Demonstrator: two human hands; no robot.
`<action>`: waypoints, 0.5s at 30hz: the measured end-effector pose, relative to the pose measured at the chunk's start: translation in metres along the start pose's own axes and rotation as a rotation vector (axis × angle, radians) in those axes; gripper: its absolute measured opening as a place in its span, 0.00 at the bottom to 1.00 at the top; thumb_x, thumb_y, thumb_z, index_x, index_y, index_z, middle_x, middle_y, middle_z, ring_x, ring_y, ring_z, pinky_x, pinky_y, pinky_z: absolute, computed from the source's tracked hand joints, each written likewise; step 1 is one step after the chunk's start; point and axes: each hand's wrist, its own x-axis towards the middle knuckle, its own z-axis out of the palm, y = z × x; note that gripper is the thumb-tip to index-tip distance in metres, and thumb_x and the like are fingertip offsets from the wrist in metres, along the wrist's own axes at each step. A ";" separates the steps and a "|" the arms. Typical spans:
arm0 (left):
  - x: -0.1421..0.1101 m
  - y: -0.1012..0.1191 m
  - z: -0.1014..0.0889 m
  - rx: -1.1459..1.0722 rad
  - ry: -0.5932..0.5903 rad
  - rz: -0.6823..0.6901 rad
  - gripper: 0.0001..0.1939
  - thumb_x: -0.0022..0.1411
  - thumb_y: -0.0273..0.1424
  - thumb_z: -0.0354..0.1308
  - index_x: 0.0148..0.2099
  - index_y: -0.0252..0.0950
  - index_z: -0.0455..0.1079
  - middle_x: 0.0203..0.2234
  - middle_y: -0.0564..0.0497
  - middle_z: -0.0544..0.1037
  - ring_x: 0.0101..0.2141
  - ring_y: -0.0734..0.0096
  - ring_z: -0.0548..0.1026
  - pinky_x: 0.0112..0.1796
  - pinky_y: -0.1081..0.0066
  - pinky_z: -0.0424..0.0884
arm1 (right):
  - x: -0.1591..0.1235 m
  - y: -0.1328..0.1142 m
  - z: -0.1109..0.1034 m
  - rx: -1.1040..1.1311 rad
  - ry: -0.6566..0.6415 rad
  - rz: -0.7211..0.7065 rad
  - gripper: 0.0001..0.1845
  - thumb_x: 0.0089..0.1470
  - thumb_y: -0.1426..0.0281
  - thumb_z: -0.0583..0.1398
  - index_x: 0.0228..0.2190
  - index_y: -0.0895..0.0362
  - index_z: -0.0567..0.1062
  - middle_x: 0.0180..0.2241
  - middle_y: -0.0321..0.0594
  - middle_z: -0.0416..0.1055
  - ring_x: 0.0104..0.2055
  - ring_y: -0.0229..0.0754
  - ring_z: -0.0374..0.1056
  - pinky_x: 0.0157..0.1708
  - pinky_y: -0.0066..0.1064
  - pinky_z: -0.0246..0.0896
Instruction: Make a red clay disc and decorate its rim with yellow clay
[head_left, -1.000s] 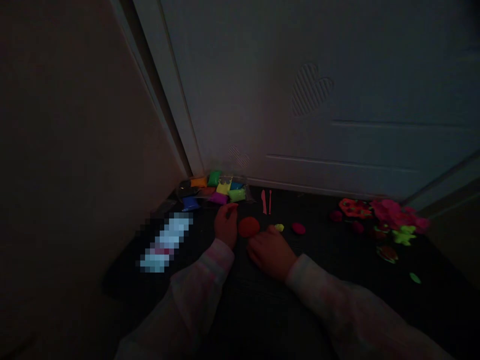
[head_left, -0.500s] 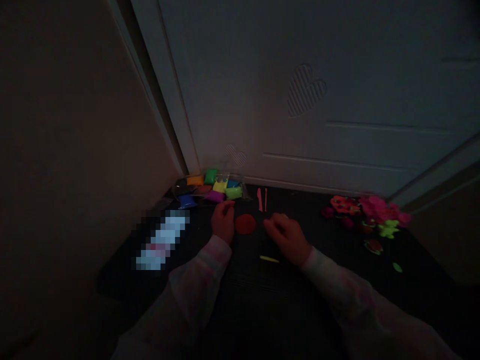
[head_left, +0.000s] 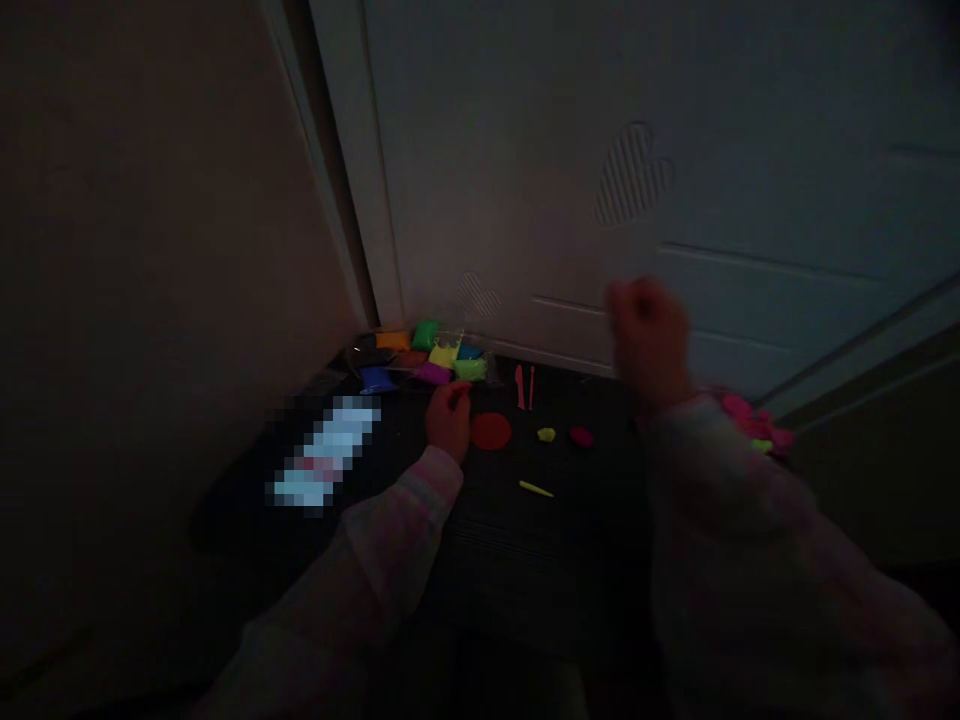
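In the dim light, my left hand (head_left: 448,420) rests on the dark table with its fingers curled in and nothing visible in them. Its fingers are close to the left edge of a flat red disc (head_left: 491,431). My right hand (head_left: 651,345) is raised above the table in a fist, somewhat blurred, and shows nothing in it. To the right of the disc lie a small yellow lump (head_left: 546,435) and a dark pink lump (head_left: 580,437). Nearer to me is a thin yellow stick (head_left: 536,489), pointed at one end.
Several bags of coloured clay (head_left: 433,373) lie at the back left. A pink plastic knife (head_left: 520,387) and a thin pink tool (head_left: 532,388) lie behind the disc. A pixelated bright rectangle (head_left: 326,455) is at left. Pink pieces (head_left: 757,420) are partly behind my right arm. A white door (head_left: 525,180) stands behind.
My right hand has lifted up and to the right off the table, uncovering the yellow and dark pink lumps. My left hand stays beside the disc. The view has shifted slightly.
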 end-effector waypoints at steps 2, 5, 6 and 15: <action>0.001 0.000 0.000 -0.001 0.009 -0.002 0.08 0.46 0.23 0.49 0.30 0.35 0.68 0.27 0.53 0.70 0.31 0.74 0.68 0.36 0.73 0.62 | -0.041 -0.012 0.036 -0.023 -0.163 -0.136 0.18 0.48 0.60 0.50 0.17 0.59 0.65 0.14 0.34 0.61 0.17 0.31 0.55 0.21 0.28 0.42; 0.001 -0.001 0.000 0.016 0.008 0.007 0.08 0.47 0.23 0.49 0.30 0.35 0.67 0.27 0.53 0.70 0.31 0.73 0.67 0.36 0.72 0.61 | -0.089 -0.020 0.069 -0.212 -0.592 -0.559 0.11 0.50 0.70 0.48 0.22 0.59 0.67 0.17 0.36 0.67 0.20 0.33 0.58 0.23 0.29 0.41; 0.001 -0.001 0.001 0.021 0.004 0.013 0.08 0.47 0.23 0.49 0.30 0.35 0.67 0.27 0.53 0.70 0.31 0.73 0.67 0.36 0.72 0.61 | -0.098 -0.020 0.073 -0.250 -0.641 -0.582 0.11 0.50 0.70 0.48 0.23 0.59 0.67 0.19 0.36 0.68 0.21 0.33 0.59 0.24 0.30 0.41; -0.001 -0.001 0.002 0.054 -0.028 0.028 0.08 0.48 0.23 0.48 0.31 0.34 0.67 0.28 0.52 0.70 0.31 0.74 0.68 0.36 0.73 0.62 | -0.111 -0.036 0.070 -0.201 -0.795 -0.666 0.12 0.51 0.70 0.46 0.24 0.57 0.66 0.20 0.35 0.68 0.23 0.34 0.61 0.25 0.30 0.39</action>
